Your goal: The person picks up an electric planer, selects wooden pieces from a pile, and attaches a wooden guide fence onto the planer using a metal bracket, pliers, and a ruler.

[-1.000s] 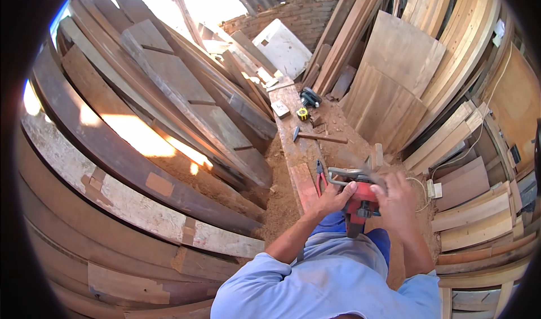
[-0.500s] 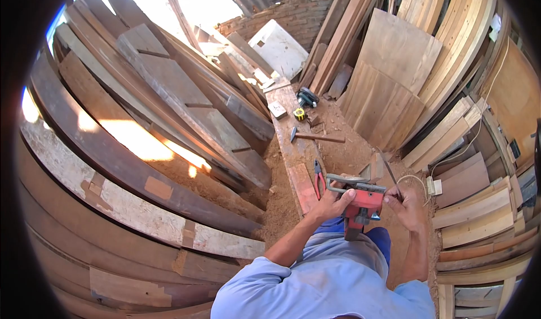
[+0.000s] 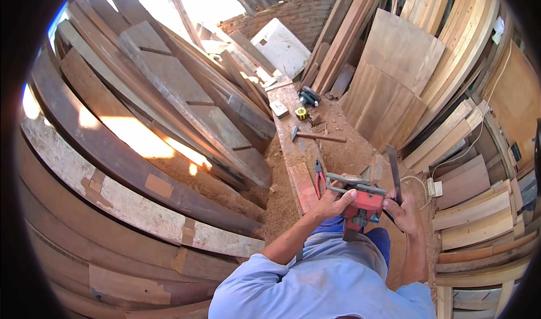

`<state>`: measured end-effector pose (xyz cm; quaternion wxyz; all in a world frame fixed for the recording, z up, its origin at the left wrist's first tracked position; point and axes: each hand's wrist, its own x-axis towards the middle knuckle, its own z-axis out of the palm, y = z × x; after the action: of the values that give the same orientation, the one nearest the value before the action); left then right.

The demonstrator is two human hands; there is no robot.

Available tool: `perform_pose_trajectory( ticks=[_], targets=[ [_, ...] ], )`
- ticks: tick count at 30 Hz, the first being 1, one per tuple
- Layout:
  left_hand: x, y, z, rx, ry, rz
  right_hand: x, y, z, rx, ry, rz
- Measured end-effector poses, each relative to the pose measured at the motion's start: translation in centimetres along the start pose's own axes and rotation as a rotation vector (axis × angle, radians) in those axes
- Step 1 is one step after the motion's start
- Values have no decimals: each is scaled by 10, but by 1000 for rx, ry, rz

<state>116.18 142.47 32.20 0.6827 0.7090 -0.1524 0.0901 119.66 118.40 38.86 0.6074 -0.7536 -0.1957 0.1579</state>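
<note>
My left hand (image 3: 333, 204) is wrapped around the left side of a red power tool (image 3: 363, 204), its thumb on top. The tool has a grey metal base and frame on its far side, and its exact kind is unclear. My right hand (image 3: 404, 213) is closed at the tool's right side, gripping a long, dark flat strip (image 3: 394, 169) that points away from me. Part of the strip is hidden by the fingers. Red-handled pliers (image 3: 319, 181) lie on the plank (image 3: 289, 144) just beyond my left hand.
Farther along the plank are a hammer (image 3: 320, 136), a yellow tape measure (image 3: 301, 113), a small pale block (image 3: 278, 109) and a dark green power tool (image 3: 308, 96). Wooden boards (image 3: 186, 113) lean on the left, more panels (image 3: 394, 65) on the right. Sawdust covers the ground.
The dark strip in my right hand has turned, so its broad face shows and its far end stands higher. My left hand and the red tool have barely moved.
</note>
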Motion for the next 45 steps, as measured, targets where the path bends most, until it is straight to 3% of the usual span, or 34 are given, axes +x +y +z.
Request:
perform_pose_trajectory(
  ticks=[9, 12, 14, 15, 17, 19, 20, 22, 24, 28, 31, 33, 37, 45],
  targets=[
    [-1, -1, 2, 23, -22, 2, -4, 19, -7, 48, -9, 9],
    [0, 1, 3, 64, -11, 15, -11, 7, -3, 38, 130, -18],
    [-1, 1, 2, 39, 3, -12, -16, -13, 4, -203, 403, -121],
    [-1, 2, 3, 13, 15, -39, -18, -23, 6, -201, 405, -119],
    [0, 10, 2, 66, 23, -164, -19, -42, 12, -627, 280, -398],
    [2, 9, 2, 120, 34, -284, -15, -57, 22, -707, 231, -399],
    [3, 0, 2, 77, 18, -243, -14, -60, 24, -785, 176, -402],
    [4, -3, 1, 37, 10, -197, -6, -51, 26, -744, 164, -418],
    [1, 2, 1, 237, 27, -104, -1, -47, 27, -701, 143, -432],
    [2, 6, 0, 219, 2, -167, 3, -51, 27, -771, 111, -466],
    [4, -3, 3, -59, 49, -182, 6, -49, 26, -794, 88, -504],
    [4, -7, 2, 264, 17, -90, 8, -47, 27, -802, 86, -517],
    [1, -8, 2, 259, 25, -51, 10, -47, 28, -855, 90, -492],
    [1, -6, 0, 257, -3, -164, 11, -54, 26, -792, 45, -506]
  ],
)
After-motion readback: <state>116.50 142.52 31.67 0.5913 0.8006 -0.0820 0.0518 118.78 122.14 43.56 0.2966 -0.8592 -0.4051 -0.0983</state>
